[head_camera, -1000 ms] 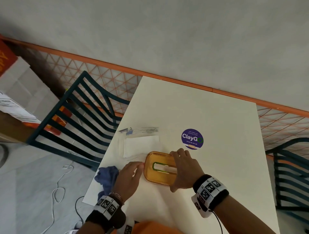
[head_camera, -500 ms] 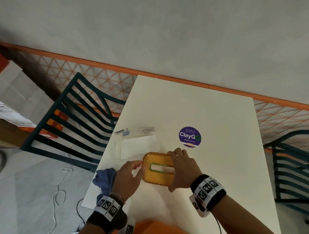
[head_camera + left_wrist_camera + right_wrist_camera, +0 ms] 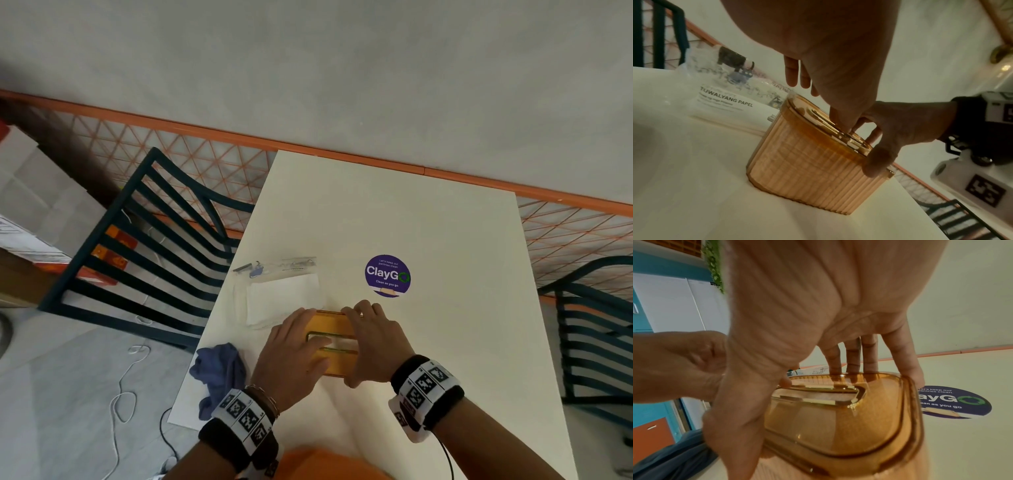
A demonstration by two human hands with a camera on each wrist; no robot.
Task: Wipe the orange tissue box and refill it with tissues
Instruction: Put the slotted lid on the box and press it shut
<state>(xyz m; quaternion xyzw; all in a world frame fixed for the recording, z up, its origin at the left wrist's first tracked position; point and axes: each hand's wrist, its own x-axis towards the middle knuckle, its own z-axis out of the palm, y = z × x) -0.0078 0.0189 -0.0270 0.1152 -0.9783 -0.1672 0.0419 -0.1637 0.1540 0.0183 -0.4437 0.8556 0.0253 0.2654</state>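
Presently the orange tissue box [image 3: 331, 339] stands upright on the white bench [image 3: 428, 342] near its left edge and toward the near edge, lid on, slot up. Right hand [image 3: 375, 342] clamps the box's right end, thumb on the near side, fingers [image 3: 853, 360] over the far rim, grip holding the box; left hand [image 3: 291, 356] lies over the left end, a fingertip at the slot, but whether its grip closes on anything I cannot tell. Clear tissue pack [image 3: 281, 296] lies just beyond the box by the left edge, blue cloth [image 3: 219, 371] crumpled at the near-left corner, round purple sticker [image 3: 387, 275] beyond the box.
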